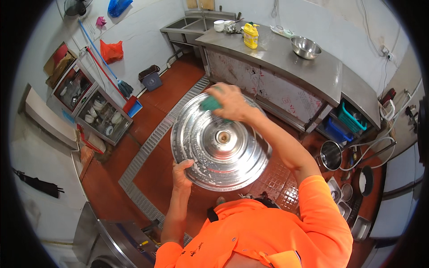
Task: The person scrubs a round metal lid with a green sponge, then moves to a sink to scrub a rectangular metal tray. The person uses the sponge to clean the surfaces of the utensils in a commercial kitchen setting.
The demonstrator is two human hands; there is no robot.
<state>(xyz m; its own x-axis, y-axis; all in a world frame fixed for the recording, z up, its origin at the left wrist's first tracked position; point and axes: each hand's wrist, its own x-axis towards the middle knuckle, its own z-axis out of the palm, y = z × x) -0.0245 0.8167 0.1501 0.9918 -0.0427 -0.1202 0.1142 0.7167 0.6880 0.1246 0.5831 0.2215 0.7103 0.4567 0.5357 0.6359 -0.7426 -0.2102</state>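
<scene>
1. The left hand (182, 172) reaches up from the lower edge, forearm nearly vertical, and grips the lower left rim of a large round steel lid (220, 142), thumb lying on the soapy face.
2. The right hand (230, 102) comes in from the right with the elbow bent and the orange sleeve pushed up; its fingers are curled shut on a green scouring pad (210, 103), pressed to the lid's upper edge.
3. The lid is held in the air in front of the person's chest, above the red tiled floor (156, 174), tilted with its domed side and one central knob (223, 137) facing the camera. Suds streak its lower half.
4. Count of things in hand: one lid, one pad.
5. Behind, one long steel counter (286, 58) carries one yellow bottle (250, 35), one steel bowl (305, 47) and a stack of white bowls (219, 26).
6. One pot (331, 155) stands on the floor at the right, near the counter's end.
7. One metal drain grate (149, 147) runs across the floor, left of the lid.
8. Two long-handled brooms (107, 67) lean on the left wall.
</scene>
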